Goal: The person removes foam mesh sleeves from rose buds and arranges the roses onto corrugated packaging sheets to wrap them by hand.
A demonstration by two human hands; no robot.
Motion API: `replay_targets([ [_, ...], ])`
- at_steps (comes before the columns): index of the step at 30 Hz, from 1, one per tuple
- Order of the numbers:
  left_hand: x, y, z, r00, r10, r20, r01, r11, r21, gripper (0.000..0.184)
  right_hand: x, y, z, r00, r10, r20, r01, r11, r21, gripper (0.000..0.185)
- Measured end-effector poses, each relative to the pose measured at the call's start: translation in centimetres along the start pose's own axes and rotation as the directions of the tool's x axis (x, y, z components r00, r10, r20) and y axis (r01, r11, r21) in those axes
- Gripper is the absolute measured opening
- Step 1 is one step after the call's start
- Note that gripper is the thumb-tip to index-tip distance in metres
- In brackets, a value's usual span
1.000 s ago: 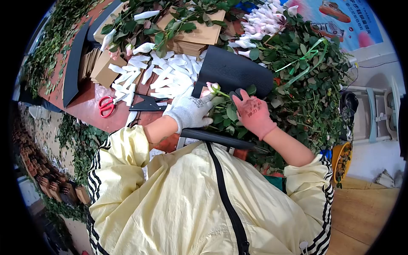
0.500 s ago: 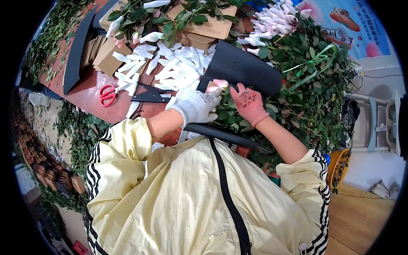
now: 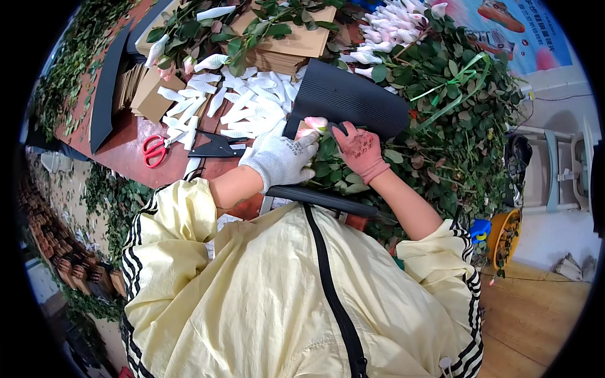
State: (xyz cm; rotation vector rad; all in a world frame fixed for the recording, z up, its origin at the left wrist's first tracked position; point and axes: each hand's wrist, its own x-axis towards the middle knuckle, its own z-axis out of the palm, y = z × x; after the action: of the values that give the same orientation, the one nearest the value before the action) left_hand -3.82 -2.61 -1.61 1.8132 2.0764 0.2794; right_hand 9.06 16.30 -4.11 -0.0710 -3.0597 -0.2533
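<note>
My left hand (image 3: pixel 282 160), in a white-grey glove, lies at the pink rose heads (image 3: pixel 313 125) with its fingers closed round something I cannot make out. My right hand (image 3: pixel 357 148), in a pink glove with dark fingertips, is just right of the roses, its fingers bent over the stems and leaves. What those fingers hold is hidden. Behind both hands lies a black ribbed sheet (image 3: pixel 353 101). Green leaves (image 3: pixel 329 165) show between the hands. A pile of white mesh sleeves (image 3: pixel 258 104) lies left of the sheet.
Red-handled scissors (image 3: pixel 154 151) and a black tool (image 3: pixel 217 145) lie on the red table (image 3: pixel 129 159). Cardboard pieces (image 3: pixel 287 45) are stacked behind the sleeves. Netted roses (image 3: pixel 394 28) lie at the back, leafy stems (image 3: pixel 441 151) at the right, and a yellow bucket (image 3: pixel 504 239) beyond.
My right hand has moved left, closer to the rose heads. The rose heads now lie together beside my left fingers, which have stayed near the black sheet's left edge.
</note>
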Motion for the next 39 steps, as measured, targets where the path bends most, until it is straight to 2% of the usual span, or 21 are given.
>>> replay_targets([
  [3, 0.3, -0.2, -0.4, 1.0, 0.014, -0.007, -0.014, 1.0, -0.028, 0.054, -0.1, 0.0, -1.9, 0.997, 0.076, 0.006, -0.076, 0.997, 0.022, 0.041],
  [5, 1.1, -0.4, -1.3, 0.999, 0.037, 0.003, -0.037, 0.998, -0.042, 0.054, -0.7, 0.4, -4.2, 0.986, 0.112, -0.12, -0.097, 0.987, 0.126, 0.042],
  [7, 1.8, -0.4, -1.8, 0.998, 0.064, 0.025, -0.062, 0.996, -0.065, 0.053, -1.4, 1.1, -6.0, 0.98, 0.186, -0.073, -0.177, 0.978, 0.112, 0.044],
  [9, 2.5, 0.0, -1.9, 0.986, 0.119, -0.116, -0.104, 0.986, 0.127, 0.053, -2.2, 1.9, -6.9, 0.948, 0.186, -0.257, -0.186, 0.982, 0.026, 0.043],
  [10, 2.8, 0.3, -2.0, 0.993, 0.099, -0.061, -0.09, 0.987, 0.135, 0.054, -2.4, 1.9, -7.5, 0.927, 0.178, -0.33, -0.206, 0.977, -0.053, 0.041],
  [11, 3.0, 0.6, -1.9, 0.993, 0.106, -0.059, -0.098, 0.986, 0.138, 0.054, -2.4, 2.1, -8.1, 0.925, 0.185, -0.331, -0.214, 0.975, -0.054, 0.041],
  [13, 3.1, 1.3, -1.8, 0.997, 0.083, -0.003, -0.081, 0.974, 0.21, 0.057, -2.2, 2.2, -8.9, 0.944, 0.178, -0.279, -0.192, 0.981, -0.025, 0.039],
  [14, 2.9, 1.3, -1.2, 0.988, 0.143, -0.052, -0.126, 0.961, 0.245, 0.059, -2.2, 2.1, -8.6, 0.934, 0.151, -0.322, -0.172, 0.984, -0.036, 0.037],
  [15, 3.0, 1.3, -0.7, 0.988, 0.148, -0.046, -0.132, 0.959, 0.249, 0.059, -2.1, 2.1, -8.5, 0.932, 0.159, -0.324, -0.18, 0.983, -0.033, 0.037],
  [17, 3.0, 1.4, -0.2, 0.998, 0.056, 0.014, -0.058, 0.983, 0.173, 0.061, -1.8, 2.0, -8.2, 0.951, 0.056, -0.304, -0.075, 0.996, -0.05, 0.039],
  [19, 2.7, 2.0, -0.2, 0.998, 0.039, 0.047, -0.047, 0.981, 0.186, 0.062, -1.3, 1.5, -8.3, 0.972, 0.031, -0.232, -0.035, 0.999, -0.015, 0.036],
  [21, 2.4, 2.4, 0.0, 0.997, 0.015, 0.075, -0.029, 0.981, 0.193, 0.064, -0.5, 0.9, -8.1, 0.941, -0.156, -0.301, 0.115, 0.982, -0.151, 0.033],
  [23, 2.3, 2.4, 0.5, 0.994, 0.0, 0.11, -0.023, 0.978, 0.208, 0.066, 0.0, 0.5, -7.7, 0.953, -0.181, -0.242, 0.163, 0.982, -0.093, 0.031],
  [25, 2.3, 2.5, 0.4, 0.993, -0.026, 0.114, 0.003, 0.98, 0.199, 0.066, 0.4, 0.3, -5.4, 0.987, -0.15, -0.064, 0.149, 0.989, -0.018, 0.049],
  [29, 2.0, 2.6, 0.5, 0.985, -0.029, 0.17, 0.007, 0.992, 0.128, 0.066, 0.7, 0.1, -2.8, 0.989, -0.146, -0.041, 0.148, 0.988, 0.054, 0.046],
  [30, 2.0, 2.5, 0.8, 0.991, -0.012, 0.132, -0.005, 0.991, 0.131, 0.066, 0.9, 0.0, -2.8, 0.99, -0.136, 0.04, 0.135, 0.99, 0.029, 0.044],
  [31, 1.9, 2.5, 0.8, 0.995, 0.007, 0.095, -0.02, 0.991, 0.135, 0.066, 1.0, -0.2, -2.7, 0.989, -0.14, 0.038, 0.139, 0.99, 0.028, 0.044],
  [32, 2.2, 3.1, -0.6, 0.97, -0.05, 0.237, 0.039, 0.998, 0.05, 0.065, 1.3, -0.6, -3.1, 0.99, -0.084, 0.109, 0.081, 0.996, 0.025, 0.042],
  [33, 2.3, 3.1, -0.6, 0.971, -0.053, 0.233, 0.043, 0.998, 0.048, 0.065, 1.6, -0.9, -3.5, 0.983, -0.028, 0.18, 0.026, 1.0, 0.017, 0.041],
  [37, 2.2, 3.1, -0.2, 0.975, -0.047, 0.217, 0.031, 0.997, 0.077, 0.066, 2.7, -1.7, -4.9, 0.969, -0.004, 0.246, 0.02, 0.998, -0.064, 0.037],
  [39, 2.0, 3.1, -0.7, 0.981, -0.056, 0.186, 0.04, 0.995, 0.09, 0.066, 3.1, -1.6, -6.2, 0.987, -0.006, 0.163, 0.002, 1.0, 0.025, 0.033],
])
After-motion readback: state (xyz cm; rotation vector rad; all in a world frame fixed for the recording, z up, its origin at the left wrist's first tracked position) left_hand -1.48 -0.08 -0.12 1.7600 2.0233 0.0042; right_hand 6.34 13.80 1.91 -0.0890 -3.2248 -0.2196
